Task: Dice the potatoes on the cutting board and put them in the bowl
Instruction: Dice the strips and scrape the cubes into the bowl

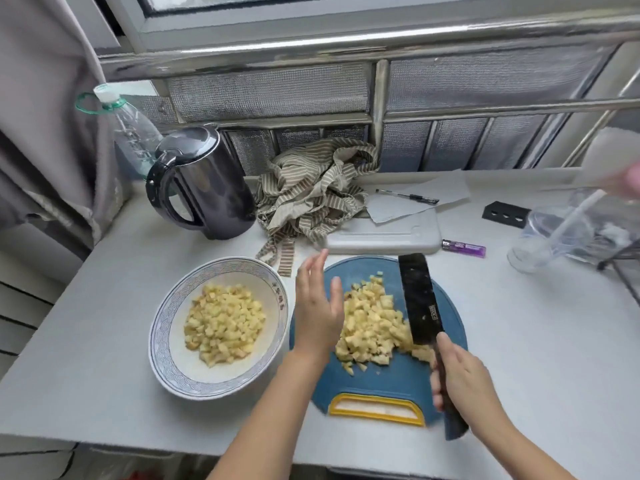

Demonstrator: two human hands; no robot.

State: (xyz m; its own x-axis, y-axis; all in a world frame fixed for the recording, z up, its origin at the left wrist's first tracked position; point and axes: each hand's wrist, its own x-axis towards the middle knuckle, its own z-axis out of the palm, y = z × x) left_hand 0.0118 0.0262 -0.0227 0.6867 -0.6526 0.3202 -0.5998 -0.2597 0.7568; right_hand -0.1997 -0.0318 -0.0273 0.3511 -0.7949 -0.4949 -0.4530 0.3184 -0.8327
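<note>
Both hands flank the diced potatoes [372, 327]: the left hand [320, 306] stands flat, straight-fingered, gripping nothing, just beside the pile; the right hand [460, 379] wraps the handle of a broad dark knife [420, 299] at the pile's other side. Small pale cubes (light, probably damp and scatter-prone) seem best scooped between palm and blade off the smooth blue board [391, 382]. Left of the left hand sits a patterned bowl [162, 327], partly filled.

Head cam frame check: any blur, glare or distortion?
Head view: wide-angle bowing bends the metal rail, with glare streaks along it; the daylight is soft and shadows are faint; the left hand, diced potatoes and the knife in the right hand are fairly sharp; the right edge above the clear container is smeared and unreadable.
</note>
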